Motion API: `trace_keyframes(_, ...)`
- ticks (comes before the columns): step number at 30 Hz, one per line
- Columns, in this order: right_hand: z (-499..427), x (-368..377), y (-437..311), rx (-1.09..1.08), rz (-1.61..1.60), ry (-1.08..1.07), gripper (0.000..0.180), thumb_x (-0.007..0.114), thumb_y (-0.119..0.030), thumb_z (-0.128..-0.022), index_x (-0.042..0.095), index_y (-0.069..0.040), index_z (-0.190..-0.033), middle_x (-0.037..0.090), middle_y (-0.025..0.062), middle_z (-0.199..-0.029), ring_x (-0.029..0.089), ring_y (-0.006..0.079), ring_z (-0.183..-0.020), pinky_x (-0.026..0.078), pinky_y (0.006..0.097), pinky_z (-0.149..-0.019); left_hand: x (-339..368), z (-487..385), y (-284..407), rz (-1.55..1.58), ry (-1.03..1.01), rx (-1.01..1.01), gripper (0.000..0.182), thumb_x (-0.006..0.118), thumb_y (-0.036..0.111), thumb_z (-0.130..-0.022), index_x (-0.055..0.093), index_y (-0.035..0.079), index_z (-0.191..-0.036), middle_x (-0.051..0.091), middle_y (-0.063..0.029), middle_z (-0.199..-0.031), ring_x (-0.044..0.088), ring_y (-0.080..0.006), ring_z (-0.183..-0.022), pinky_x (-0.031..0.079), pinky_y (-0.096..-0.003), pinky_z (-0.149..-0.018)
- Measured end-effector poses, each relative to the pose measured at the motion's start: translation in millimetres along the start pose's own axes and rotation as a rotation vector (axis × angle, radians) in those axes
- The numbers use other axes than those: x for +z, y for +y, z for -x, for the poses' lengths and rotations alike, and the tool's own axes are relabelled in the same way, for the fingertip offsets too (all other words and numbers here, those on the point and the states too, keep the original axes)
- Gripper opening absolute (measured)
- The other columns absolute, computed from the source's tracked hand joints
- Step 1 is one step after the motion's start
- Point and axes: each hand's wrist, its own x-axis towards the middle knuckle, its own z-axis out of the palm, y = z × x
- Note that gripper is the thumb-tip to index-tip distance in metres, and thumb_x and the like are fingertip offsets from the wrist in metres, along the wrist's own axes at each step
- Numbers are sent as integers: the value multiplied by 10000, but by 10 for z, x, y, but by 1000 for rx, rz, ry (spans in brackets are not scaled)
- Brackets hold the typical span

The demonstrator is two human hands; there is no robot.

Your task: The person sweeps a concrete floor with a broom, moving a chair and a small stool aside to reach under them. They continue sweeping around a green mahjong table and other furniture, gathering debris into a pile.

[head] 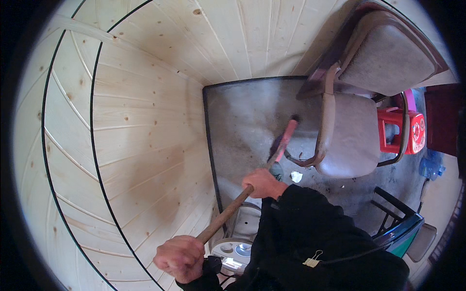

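A long wooden handle (227, 214) runs diagonally down to a push broom or brush with a pink head (287, 134) and dark bristles, on the grey floor. Around the handle's upper end, at the bottom left of the picture, my left hand (180, 257) is closed. Farther down the handle, near the picture's middle, my right hand (264, 183) grips it. The broom head lies beside the front of a brown padded armchair (349, 138). Scraps of white litter (296, 176) and dark bits are on the floor just right of my right hand.
Pale wooden plank walls (145, 120) meet the floor at a black edge strip (211, 152). Past the armchair stand a red plastic stool (415, 132) and a blue plastic bottle (432, 165). A white round-topped appliance (231, 251) and a black-legged table (400, 225) are nearby.
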Motion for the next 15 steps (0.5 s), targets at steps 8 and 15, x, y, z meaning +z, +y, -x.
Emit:
trace_keyframes(8,-19,-92,-244,-42,54,144,113,716,-209,-680,637,-207,-761,671,72,-772,666,328,-805,479,488,-658,-133,-127,228,-67,68,111,341,537,223,-1033,418,89,-744,332,12,-493,327,-112,-367,348,-275,-361)
trace_keyframes(15,-840,-72,-712,-236,-79,161,158,728,-203,-616,630,-191,-739,648,64,-720,636,357,-740,470,469,-674,-40,-294,726,-17,-161,294,196,590,41,-874,469,104,-733,400,16,-517,352,-98,-396,276,-244,-372)
